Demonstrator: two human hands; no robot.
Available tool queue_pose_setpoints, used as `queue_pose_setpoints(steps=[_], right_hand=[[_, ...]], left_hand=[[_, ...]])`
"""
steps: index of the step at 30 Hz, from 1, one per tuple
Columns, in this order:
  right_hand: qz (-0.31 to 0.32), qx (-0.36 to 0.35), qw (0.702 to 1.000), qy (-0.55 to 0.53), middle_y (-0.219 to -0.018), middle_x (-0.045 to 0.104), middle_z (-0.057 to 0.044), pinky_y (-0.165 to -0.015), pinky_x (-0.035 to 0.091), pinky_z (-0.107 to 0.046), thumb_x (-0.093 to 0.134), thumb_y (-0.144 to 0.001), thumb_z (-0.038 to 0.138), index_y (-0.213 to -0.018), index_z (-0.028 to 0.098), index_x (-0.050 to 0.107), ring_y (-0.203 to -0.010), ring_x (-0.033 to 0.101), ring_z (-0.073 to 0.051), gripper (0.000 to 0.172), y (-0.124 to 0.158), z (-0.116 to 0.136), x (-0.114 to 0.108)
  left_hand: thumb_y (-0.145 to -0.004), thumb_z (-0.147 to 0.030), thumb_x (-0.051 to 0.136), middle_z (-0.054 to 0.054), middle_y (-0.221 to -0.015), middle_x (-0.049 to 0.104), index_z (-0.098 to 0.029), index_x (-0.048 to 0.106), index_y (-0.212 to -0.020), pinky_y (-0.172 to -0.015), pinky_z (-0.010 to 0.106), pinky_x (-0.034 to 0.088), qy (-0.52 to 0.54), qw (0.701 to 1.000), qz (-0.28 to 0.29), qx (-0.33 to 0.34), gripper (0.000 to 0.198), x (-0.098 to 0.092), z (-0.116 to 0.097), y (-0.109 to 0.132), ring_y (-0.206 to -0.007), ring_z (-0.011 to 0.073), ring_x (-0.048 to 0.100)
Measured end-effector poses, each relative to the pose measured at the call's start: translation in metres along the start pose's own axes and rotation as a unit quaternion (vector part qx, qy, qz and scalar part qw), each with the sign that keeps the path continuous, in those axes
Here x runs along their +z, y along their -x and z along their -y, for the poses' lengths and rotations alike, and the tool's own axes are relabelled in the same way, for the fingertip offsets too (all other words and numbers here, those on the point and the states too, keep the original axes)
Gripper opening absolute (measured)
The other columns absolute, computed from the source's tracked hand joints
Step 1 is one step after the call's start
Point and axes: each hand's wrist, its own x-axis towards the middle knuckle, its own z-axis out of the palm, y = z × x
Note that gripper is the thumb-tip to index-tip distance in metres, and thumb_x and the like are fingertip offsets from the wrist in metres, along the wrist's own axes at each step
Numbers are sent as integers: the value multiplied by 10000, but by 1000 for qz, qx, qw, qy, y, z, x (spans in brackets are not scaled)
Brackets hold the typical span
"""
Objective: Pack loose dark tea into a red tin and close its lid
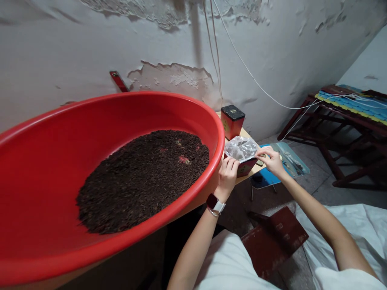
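Observation:
A silvery foil bag (241, 148) sits in the mouth of a red tin (246, 168) on a small wooden table. My left hand (226, 176) is closed on the near left edge of the bag, a watch on its wrist. My right hand (272, 160) pinches the bag's right edge. A large red plastic basin (39, 169) holding a heap of dark loose tea leaves (142, 177) stands just left of my left hand.
A second red tin with a black lid (231, 120) stands behind the bag near the peeling wall. A blue-topped stool (290, 161) is at the right, a dark red box (273, 239) on the floor, and a wooden bench (347, 108) at far right.

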Motion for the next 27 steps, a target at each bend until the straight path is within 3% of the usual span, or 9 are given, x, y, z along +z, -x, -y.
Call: queue_pose_setpoints(steps=[5,8,11,15,19,24,27], right_hand=[[-68,-139,980,124,-835,697,-62,-868,480,-432,504,-955,320,-787,249,655,-890,595,-233,237,30,-14,9],[-70,-158,967,187,-846,669,-67,-887,485,-441,455,-964,269,-811,257,632,-921,596,-230,234,44,-31,15],[-81,-148,965,200,-862,635,-76,-912,478,-484,434,-955,255,-843,263,609,-959,589,-246,208,54,-46,25],[-140,-93,967,189,-895,599,-100,-949,440,-538,421,-951,287,-877,267,605,-982,565,-275,199,62,-51,45],[-189,-2,968,164,-960,569,-130,-993,389,-583,447,-937,346,-916,265,622,-1037,529,-314,194,67,-41,64],[-313,32,936,159,-892,528,-113,-904,469,-525,462,-939,365,-843,258,583,-935,553,-284,188,70,-23,87],[-345,56,926,141,-880,525,-106,-888,479,-503,472,-938,359,-830,249,562,-901,562,-271,178,75,-14,98]], left_hand=[[-991,-195,459,93,-933,725,-196,704,-975,-889,351,551,30,999,-23,17,245,3,9,21,-981,209,674],[-988,-222,476,92,-896,721,-205,710,-960,-877,348,550,64,998,-24,-1,237,5,14,29,-957,207,680],[-992,-240,468,92,-884,711,-203,701,-940,-858,342,547,85,996,-22,-26,242,8,15,31,-917,201,679],[-996,-282,465,91,-888,696,-194,685,-922,-842,328,540,112,991,-29,-73,248,12,13,29,-887,190,664],[-995,-369,460,68,-842,666,-207,661,-855,-815,317,532,162,980,-27,-116,293,14,13,26,-842,182,643],[-950,-430,526,48,-801,629,-214,626,-768,-810,317,516,247,951,-27,-185,300,13,12,26,-821,181,620],[-857,-514,633,34,-765,606,-211,600,-723,-806,314,513,310,919,-38,-240,333,12,9,27,-796,178,611]])
